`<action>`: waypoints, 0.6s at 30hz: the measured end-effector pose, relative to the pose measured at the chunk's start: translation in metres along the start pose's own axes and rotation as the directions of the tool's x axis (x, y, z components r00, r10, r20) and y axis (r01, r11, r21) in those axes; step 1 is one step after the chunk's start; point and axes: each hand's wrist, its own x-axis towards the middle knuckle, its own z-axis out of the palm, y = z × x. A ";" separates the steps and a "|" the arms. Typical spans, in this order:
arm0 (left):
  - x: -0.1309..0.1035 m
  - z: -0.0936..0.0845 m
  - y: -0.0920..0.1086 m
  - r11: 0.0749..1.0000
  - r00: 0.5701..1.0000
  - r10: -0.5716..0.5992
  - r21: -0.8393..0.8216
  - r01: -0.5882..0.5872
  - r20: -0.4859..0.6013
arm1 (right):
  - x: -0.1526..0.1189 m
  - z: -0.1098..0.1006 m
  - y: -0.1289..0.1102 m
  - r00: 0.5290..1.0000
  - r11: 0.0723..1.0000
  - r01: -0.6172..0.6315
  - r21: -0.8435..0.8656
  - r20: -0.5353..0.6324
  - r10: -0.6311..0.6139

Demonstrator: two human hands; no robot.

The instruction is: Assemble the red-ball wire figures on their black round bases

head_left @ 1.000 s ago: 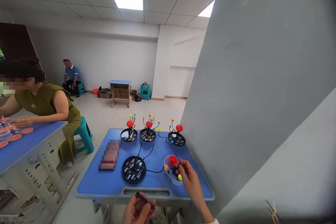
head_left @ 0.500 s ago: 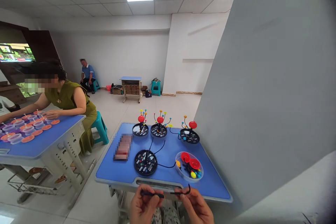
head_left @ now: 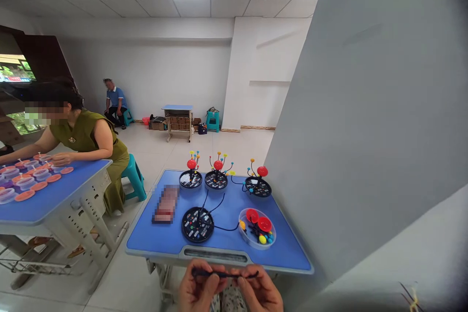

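My left hand (head_left: 197, 286) pinches a thick black plastic rod (head_left: 202, 272) between thumb and fingers. In my right hand (head_left: 262, 288) is a thin black rod (head_left: 252, 276) with a bent end. The two rods meet end to end in front of the table edge; whether one sits inside the other cannot be made out. Beyond my hands lies a black round base (head_left: 198, 231) with labels and several thin black arms, one tipped with an orange ball. To its right, a clear plastic tub (head_left: 244, 240) holds red half-shells (head_left: 264, 224), black pieces and yellow and blue balls.
Three models with red balls (head_left: 191, 164) on black discs stand along the far side of the blue table (head_left: 146, 239). A pixelated flat item (head_left: 166, 204) lies at left. A grey wall (head_left: 358, 131) rises on the right. One person (head_left: 91, 131) works at another table.
My hands have come together, so the bent rod now meets the thick rod where there was a gap. The whole view has shifted slightly.
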 end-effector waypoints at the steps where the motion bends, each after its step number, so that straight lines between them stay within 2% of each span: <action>1: 0.000 0.001 0.000 1.000 1.000 -0.006 -0.014 0.006 -0.002 | 0.000 0.000 -0.001 1.000 1.000 0.004 -0.009 -0.010 -0.004; 13: 0.004 -0.006 -0.006 1.000 1.000 0.007 0.015 -0.006 -0.016 | 0.007 -0.009 -0.018 0.990 0.976 0.090 -0.198 0.124 -0.066; 18: 0.005 -0.010 -0.009 0.990 0.996 0.086 0.114 -0.087 0.017 | 0.006 -0.007 -0.025 0.987 0.964 0.121 -0.237 0.131 -0.091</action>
